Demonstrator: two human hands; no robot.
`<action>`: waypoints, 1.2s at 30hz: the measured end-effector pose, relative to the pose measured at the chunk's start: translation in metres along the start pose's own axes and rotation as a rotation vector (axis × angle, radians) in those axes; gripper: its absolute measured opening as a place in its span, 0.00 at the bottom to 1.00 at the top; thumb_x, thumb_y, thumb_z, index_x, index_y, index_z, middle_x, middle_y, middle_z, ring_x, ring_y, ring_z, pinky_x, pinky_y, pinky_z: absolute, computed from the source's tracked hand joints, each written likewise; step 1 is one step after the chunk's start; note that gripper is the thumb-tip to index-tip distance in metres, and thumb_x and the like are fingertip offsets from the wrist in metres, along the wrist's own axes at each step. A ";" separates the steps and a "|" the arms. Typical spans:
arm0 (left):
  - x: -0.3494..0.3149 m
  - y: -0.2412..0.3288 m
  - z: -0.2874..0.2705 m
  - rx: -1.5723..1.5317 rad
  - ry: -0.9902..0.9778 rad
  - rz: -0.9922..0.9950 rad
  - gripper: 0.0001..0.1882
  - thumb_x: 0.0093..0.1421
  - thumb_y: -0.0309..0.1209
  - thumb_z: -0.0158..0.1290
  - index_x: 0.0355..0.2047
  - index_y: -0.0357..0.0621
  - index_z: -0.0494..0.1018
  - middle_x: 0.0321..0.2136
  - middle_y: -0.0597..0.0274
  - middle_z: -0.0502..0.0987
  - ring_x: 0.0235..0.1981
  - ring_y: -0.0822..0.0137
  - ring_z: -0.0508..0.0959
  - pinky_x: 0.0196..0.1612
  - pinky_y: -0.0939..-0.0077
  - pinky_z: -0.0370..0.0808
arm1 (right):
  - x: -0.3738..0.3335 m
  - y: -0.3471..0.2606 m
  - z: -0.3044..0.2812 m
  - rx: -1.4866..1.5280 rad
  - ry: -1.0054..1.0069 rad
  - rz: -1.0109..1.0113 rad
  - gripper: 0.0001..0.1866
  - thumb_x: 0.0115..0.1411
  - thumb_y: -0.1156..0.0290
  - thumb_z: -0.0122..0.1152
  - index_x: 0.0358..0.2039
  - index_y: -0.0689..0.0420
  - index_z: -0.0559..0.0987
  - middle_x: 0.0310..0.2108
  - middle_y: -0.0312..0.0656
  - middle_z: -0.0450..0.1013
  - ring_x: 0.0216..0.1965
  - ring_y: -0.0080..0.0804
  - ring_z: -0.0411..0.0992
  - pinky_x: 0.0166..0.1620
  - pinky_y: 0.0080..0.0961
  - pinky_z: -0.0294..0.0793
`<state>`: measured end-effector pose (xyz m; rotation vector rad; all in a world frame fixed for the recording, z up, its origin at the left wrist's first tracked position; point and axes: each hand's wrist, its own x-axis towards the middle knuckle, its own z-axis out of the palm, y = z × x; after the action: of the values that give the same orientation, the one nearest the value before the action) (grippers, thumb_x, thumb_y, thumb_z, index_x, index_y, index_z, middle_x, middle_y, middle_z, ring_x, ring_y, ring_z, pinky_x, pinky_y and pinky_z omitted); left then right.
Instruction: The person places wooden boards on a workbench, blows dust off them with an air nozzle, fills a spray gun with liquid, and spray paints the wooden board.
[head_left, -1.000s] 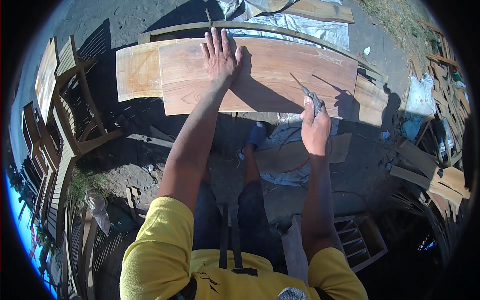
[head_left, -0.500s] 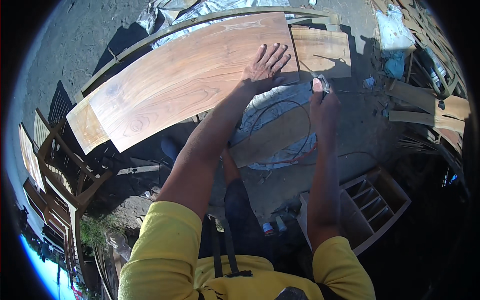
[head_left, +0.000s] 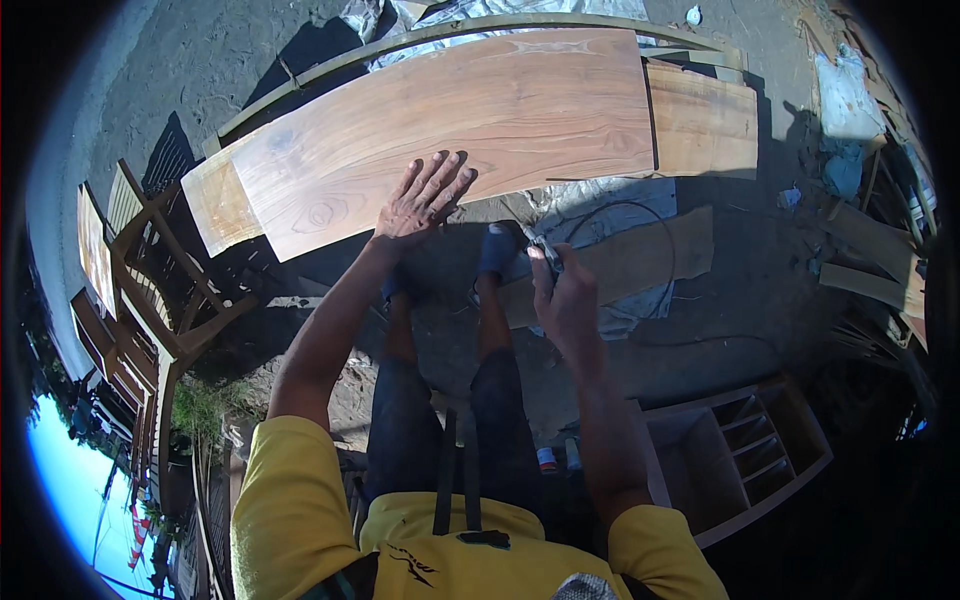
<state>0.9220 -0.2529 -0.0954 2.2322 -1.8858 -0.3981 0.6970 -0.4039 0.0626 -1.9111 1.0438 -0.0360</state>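
Observation:
A wide reddish-brown wooden board (head_left: 480, 110) lies across a lighter plank (head_left: 705, 115) whose ends stick out at both sides. My left hand (head_left: 420, 205) is open, its fingers spread and reaching over the board's near edge. Whether the palm presses on the wood I cannot tell. My right hand (head_left: 572, 290) is closed around an air blow gun (head_left: 540, 245), held in front of the board with its thin nozzle pointing up and left. A dark hose (head_left: 668, 235) loops over the ground to the right.
Slatted wooden chairs (head_left: 165, 330) stand at the left. A wooden drawer frame with dividers (head_left: 690, 450) sits at the lower right. Another plank (head_left: 640, 262) lies on pale sheeting beyond my right hand. Offcuts and a white sack (head_left: 848, 95) are piled at the far right.
My left hand has slid left and nearer, from the board's right part to its near edge. My right hand has brought the blow gun left and closer. The view has shifted left.

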 end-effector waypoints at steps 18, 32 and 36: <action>-0.115 -0.218 -0.048 -0.221 0.724 -0.933 0.28 0.75 0.39 0.47 0.72 0.46 0.61 0.71 0.35 0.59 0.73 0.37 0.58 0.72 0.49 0.60 | 0.097 -0.171 0.125 -0.238 -0.177 -0.329 0.20 0.75 0.57 0.54 0.41 0.66 0.77 0.26 0.63 0.78 0.33 0.64 0.79 0.35 0.51 0.77; -0.197 -0.124 -0.033 -0.173 0.299 -0.862 0.39 0.74 0.46 0.46 0.78 0.46 0.48 0.78 0.49 0.48 0.79 0.46 0.47 0.77 0.45 0.48 | 0.056 -0.234 0.206 -0.296 -0.392 -0.373 0.23 0.75 0.56 0.54 0.42 0.69 0.77 0.29 0.65 0.78 0.34 0.65 0.79 0.37 0.53 0.78; -0.122 -0.192 -0.052 -0.043 0.424 -0.813 0.38 0.74 0.49 0.45 0.78 0.47 0.49 0.78 0.49 0.48 0.79 0.46 0.46 0.78 0.46 0.46 | 0.095 -0.237 0.208 -0.144 -0.258 -0.328 0.23 0.74 0.55 0.54 0.41 0.68 0.78 0.28 0.64 0.78 0.33 0.66 0.79 0.37 0.53 0.77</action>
<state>1.0995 -0.1010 -0.0969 2.6875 -0.7140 -0.0492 0.9974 -0.2708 0.0827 -2.1349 0.5684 0.0990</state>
